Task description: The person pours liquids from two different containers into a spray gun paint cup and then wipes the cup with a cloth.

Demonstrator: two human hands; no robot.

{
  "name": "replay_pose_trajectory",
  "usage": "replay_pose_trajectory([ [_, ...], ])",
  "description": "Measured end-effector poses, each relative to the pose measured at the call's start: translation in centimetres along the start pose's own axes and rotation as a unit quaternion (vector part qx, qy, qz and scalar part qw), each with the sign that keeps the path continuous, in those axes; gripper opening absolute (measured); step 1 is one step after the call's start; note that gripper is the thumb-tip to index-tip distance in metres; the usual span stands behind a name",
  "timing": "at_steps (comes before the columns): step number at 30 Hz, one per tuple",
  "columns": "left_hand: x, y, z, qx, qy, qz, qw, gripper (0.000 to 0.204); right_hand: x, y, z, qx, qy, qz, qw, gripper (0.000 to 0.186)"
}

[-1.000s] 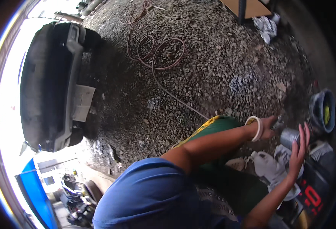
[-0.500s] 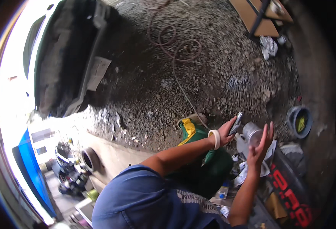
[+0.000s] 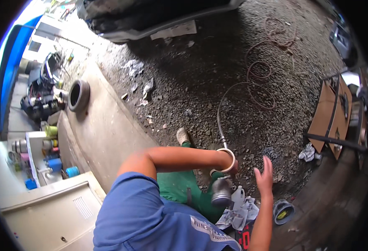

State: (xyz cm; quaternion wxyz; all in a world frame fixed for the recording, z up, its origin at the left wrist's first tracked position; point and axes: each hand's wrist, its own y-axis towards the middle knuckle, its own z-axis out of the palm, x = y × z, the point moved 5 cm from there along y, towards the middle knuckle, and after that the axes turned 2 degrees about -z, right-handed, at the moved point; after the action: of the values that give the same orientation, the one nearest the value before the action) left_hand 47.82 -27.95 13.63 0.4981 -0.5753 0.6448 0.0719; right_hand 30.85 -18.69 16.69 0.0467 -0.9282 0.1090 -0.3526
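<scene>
My left hand (image 3: pixel 231 164), with a white bangle at the wrist, reaches across my green trousers and is closed around the end of a grey hose (image 3: pixel 221 125); its fingers are mostly hidden. A grey metal cylinder part (image 3: pixel 221 192) sits just below that wrist, over crumpled rags (image 3: pixel 240 211); I cannot tell if it rests there or is held. To the right, my right hand (image 3: pixel 264 175) is raised with fingers spread and holds nothing.
Gravel ground with a coiled reddish hose (image 3: pixel 261 79). A blue bowl (image 3: pixel 282 211) sits by my right forearm. A tyre (image 3: pixel 78 95) lies on the concrete strip, a car bumper (image 3: pixel 159 19) is at the top, and cardboard on a stand (image 3: pixel 329 113) at right.
The view has swung round, so the car now sits at the top. My right hand has come off the metal cylinder and opened. My left hand stays on the hose end.
</scene>
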Motion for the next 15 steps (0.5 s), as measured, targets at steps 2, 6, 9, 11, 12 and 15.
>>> replay_pose_trajectory([
  [2,1.5,-4.6,0.3,0.047,0.155,0.120,0.979,0.027,7.1,7.5,3.9,0.091,-0.066,-0.102,0.988,0.063],
  [6,5.7,-13.5,-0.7,0.121,0.162,0.016,0.979,0.030,20.3,17.6,14.0,0.222,-0.216,-0.349,0.884,0.059],
  [9,7.9,-19.6,-0.2,0.161,0.161,-0.011,0.974,0.036,28.2,21.2,20.2,0.322,-0.193,-0.439,0.816,0.040],
  [11,9.6,-23.4,0.1,0.178,0.153,-0.027,0.972,0.039,32.2,23.1,23.6,0.359,-0.215,-0.469,0.778,0.036],
  [12,10.1,-25.2,0.2,0.183,0.153,-0.033,0.971,0.041,34.4,23.5,24.6,0.350,-0.200,-0.517,0.755,0.032],
  [15,12.3,-30.7,0.9,0.192,0.147,-0.054,0.969,0.047,37.7,24.7,28.7,0.432,-0.182,-0.524,0.711,0.026],
])
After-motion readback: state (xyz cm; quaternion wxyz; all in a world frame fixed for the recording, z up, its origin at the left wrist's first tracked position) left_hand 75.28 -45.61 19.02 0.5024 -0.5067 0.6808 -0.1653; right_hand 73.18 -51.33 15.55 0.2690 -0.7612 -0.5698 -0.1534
